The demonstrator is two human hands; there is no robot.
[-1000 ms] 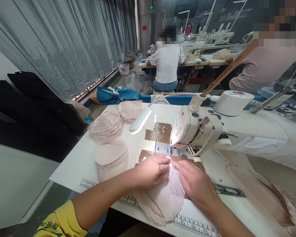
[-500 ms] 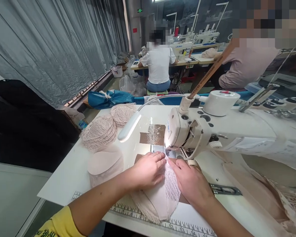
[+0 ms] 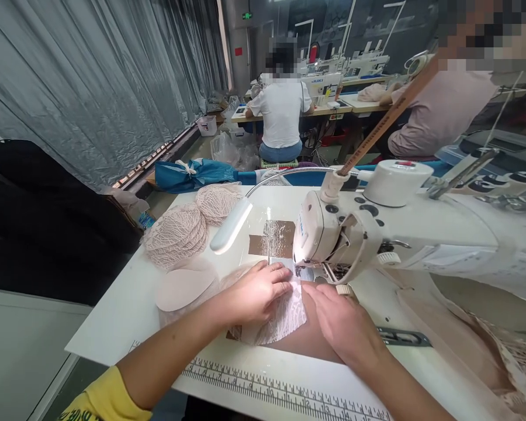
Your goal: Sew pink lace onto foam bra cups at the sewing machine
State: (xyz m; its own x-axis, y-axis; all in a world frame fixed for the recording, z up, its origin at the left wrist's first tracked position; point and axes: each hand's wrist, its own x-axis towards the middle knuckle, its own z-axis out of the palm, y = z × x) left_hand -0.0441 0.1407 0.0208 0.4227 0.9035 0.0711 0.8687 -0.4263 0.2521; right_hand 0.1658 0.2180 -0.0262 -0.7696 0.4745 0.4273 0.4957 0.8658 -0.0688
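A pale pink lace cup piece lies on the bed of a white sewing machine, its upper corner close to the needle area. My left hand rests flat on the lace, fingers stretched toward the presser foot and covering part of the piece. Just right of the lace edge, my right hand lies with fingers extended over a brown sheet. Whether its fingertips touch the lace, I cannot tell. The needle itself is too small to make out.
Stacked lace cups sit at the table's left, with smooth beige pieces nearer me. A lamp leans over the table. Printed ruler markings run along the front edge. Beige fabric lies right. Two people work beyond.
The lace piece has swung up and left under my left hand, away from the ruler, uncovering more of the brown sheet. My right hand has shifted slightly right and down.
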